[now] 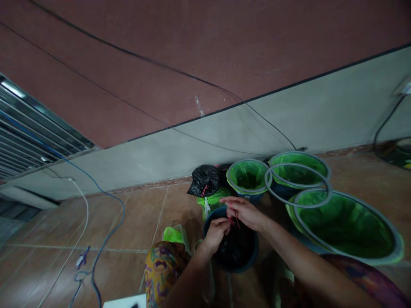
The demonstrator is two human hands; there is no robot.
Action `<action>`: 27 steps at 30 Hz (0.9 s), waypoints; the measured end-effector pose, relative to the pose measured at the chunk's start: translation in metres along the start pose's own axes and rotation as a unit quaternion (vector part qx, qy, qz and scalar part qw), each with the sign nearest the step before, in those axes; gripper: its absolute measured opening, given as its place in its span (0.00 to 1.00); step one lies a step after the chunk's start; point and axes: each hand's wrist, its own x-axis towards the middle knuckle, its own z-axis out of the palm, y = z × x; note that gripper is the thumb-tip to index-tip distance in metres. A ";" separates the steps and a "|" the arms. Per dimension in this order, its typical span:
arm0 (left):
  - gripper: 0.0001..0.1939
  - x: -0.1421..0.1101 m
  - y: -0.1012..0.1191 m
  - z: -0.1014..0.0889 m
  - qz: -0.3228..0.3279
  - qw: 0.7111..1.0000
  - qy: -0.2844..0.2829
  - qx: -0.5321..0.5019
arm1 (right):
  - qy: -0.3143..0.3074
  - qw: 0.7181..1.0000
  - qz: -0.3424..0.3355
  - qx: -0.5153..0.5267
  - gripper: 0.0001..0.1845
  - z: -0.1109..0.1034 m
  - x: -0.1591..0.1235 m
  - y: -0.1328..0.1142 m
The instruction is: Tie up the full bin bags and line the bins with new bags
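Above a dark blue bin [253, 256], both of my hands work on a thin red string [231, 220]. The string comes from the black plastic bag [234, 248] inside this bin. My left hand [215, 234] pinches the string between thumb and fingers. Close beside it, my right hand [245, 211] also has the string at its bent fingers, while its upper fingers point left. Just behind the bin rim lie a black bag tied with red string [205, 179] and a green bag tied with white string [208, 203].
Three bins lined with green bags stand at right: a small one [248, 190], one behind [316, 164] and a large one [346, 252]. A loose grey ring [272, 192] rests across two of them. Blue hose [111, 233] and cables cross the tiled floor at left.
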 end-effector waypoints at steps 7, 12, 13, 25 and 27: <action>0.12 0.004 -0.011 0.005 0.039 0.987 -0.034 0.155 | -0.030 0.998 0.032 0.045 0.18 0.011 -0.002 0.006; 0.10 -0.012 -0.002 0.012 0.051 0.975 -0.130 0.173 | -0.006 0.997 0.030 0.067 0.17 0.010 -0.001 0.005; 0.10 -0.014 -0.001 0.014 0.052 0.975 -0.140 0.161 | 0.002 0.997 0.032 0.065 0.17 0.008 0.001 0.007; 0.19 -0.005 -0.013 -0.005 -0.044 0.998 0.045 -0.025 | 0.052 0.846 0.044 -0.530 0.15 -0.021 0.005 0.016; 0.18 -0.005 -0.011 -0.011 -0.052 0.994 0.068 -0.061 | -0.010 0.794 0.048 -0.606 0.18 -0.019 0.001 0.015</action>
